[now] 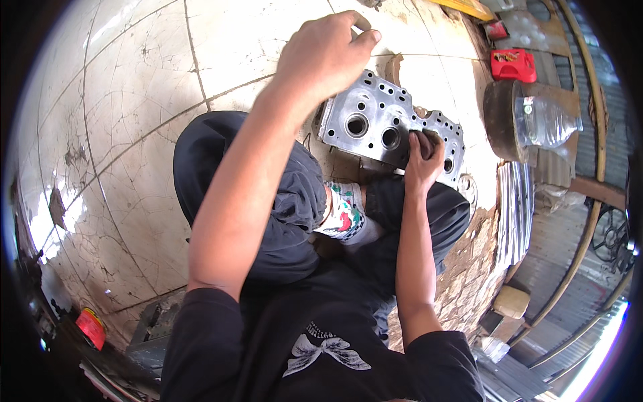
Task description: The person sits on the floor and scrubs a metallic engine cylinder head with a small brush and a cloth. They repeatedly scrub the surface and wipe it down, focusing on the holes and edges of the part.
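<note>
A grey metal cylinder head [368, 126], with large round openings and many small holes, lies on the floor in front of my bent legs. My left hand [328, 53] is raised over its back left end, fingers loosely curled and thumb apart, with nothing visible between them. My right hand [425, 154] rests on the right half of the cylinder head, fingers bent and pressed together; whatever they may hold is too dark and hidden to make out.
Pale cracked tiles [120, 134] surround me. To the right are a red jug [512, 65], a dark round drum [499, 120], a clear plastic container [549, 124] and corrugated sheets [514, 214]. A red can [90, 327] and grey metal pieces [147, 335] sit at lower left.
</note>
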Motion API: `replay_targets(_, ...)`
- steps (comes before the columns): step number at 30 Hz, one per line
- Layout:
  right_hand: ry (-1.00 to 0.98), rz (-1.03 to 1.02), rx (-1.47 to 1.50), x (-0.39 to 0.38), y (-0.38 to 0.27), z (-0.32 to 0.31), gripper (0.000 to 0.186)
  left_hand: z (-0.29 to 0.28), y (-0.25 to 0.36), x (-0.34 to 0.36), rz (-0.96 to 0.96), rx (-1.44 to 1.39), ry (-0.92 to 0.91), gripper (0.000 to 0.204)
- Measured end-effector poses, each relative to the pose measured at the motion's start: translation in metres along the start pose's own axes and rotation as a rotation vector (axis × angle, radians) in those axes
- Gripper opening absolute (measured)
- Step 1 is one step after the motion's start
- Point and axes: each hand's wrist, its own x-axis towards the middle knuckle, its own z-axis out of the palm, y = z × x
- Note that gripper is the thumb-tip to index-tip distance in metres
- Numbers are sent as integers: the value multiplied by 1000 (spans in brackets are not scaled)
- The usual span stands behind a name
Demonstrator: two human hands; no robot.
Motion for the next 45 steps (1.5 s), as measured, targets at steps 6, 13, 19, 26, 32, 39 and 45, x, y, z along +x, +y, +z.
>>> replay_targets(6, -47, -11, 119, -9, -2, 22, 29, 43, -62, 9, -173, 237, -413, 43)
replay_targets(13, -159, 145, 497, -16, -20, 26, 30, 70, -32, -11, 241, -164, -382, 52)
replay_targets(19, -398, 296, 853, 8, -73, 34, 48, 77, -42, -18, 39, -435, -505, 54)
replay_targets(26, -173, 235, 558, -7, -7, 40, 39, 69, -48, -8, -25, -160, -132, 35)
replay_targets(32, -259, 353, 658, -6, -19, 41, 28, 62, -52, -22, 26, -138, 201, 28)
replay_targets(39, -233, 197, 397, -9, -23, 44, 22, 102, -51, -87, 38, 474, 27, 45)
replay_targets(45, -209, 182, 368, -10, -17, 46, 19, 73, -34, -70, -308, 19, -62, 38)
